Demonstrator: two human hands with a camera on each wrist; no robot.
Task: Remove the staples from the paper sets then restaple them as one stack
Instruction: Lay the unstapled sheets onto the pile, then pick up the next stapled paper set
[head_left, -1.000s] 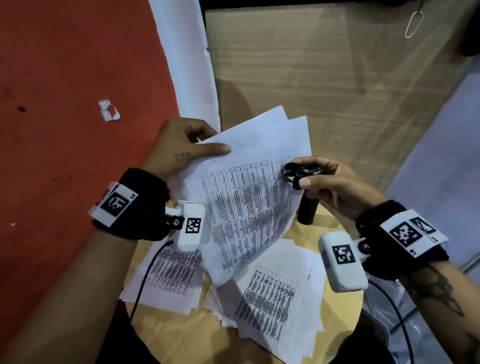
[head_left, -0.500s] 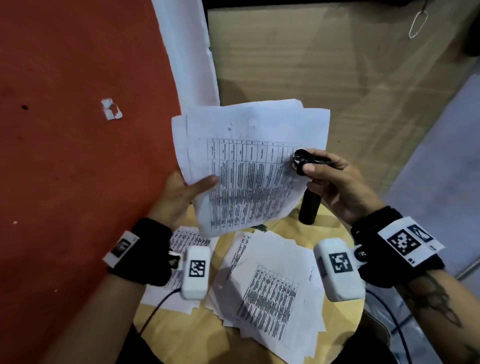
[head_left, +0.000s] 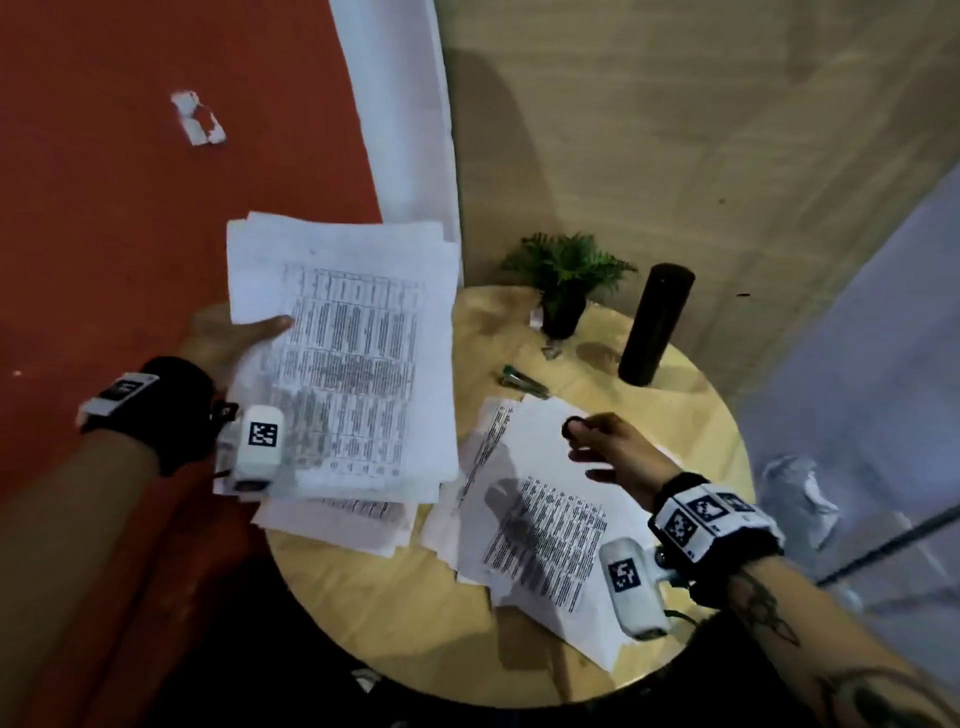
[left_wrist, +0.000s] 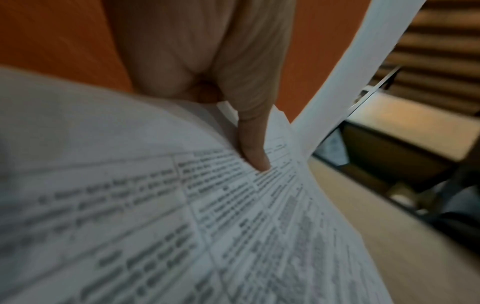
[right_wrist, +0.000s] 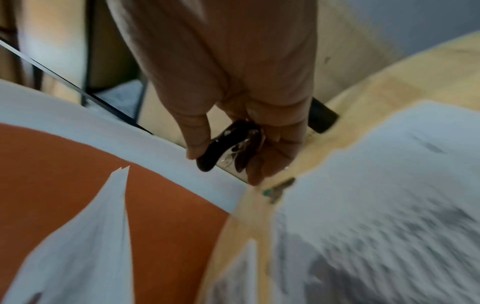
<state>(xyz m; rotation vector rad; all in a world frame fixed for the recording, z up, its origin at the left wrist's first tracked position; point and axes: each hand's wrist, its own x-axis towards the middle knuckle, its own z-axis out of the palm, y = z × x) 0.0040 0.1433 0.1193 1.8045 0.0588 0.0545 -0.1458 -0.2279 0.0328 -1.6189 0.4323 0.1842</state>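
A person's right hand (head_left: 605, 441) pinched a small black-handled metal staple remover (right_wrist: 228, 144) between thumb and curled fingers, low over the loose printed sheets (head_left: 540, 530) fanned across the near half of the round pale wooden table (head_left: 405, 613), apparently keeping the tool ready for the next set. The left hand (head_left: 228, 338) held a thick sheaf of printed white pages (head_left: 353, 364) clear of the table's left edge, thumb pressed on top and the other fingers hidden beneath, seemingly to keep it apart from the scattered pile. Another printed set (head_left: 337, 519) lay under it. Further back, a small green-tipped stapler (head_left: 522, 382) sat mid-table; a potted green plant (head_left: 566, 280) and a tall dark cylinder (head_left: 654, 322) crowded the far edge.
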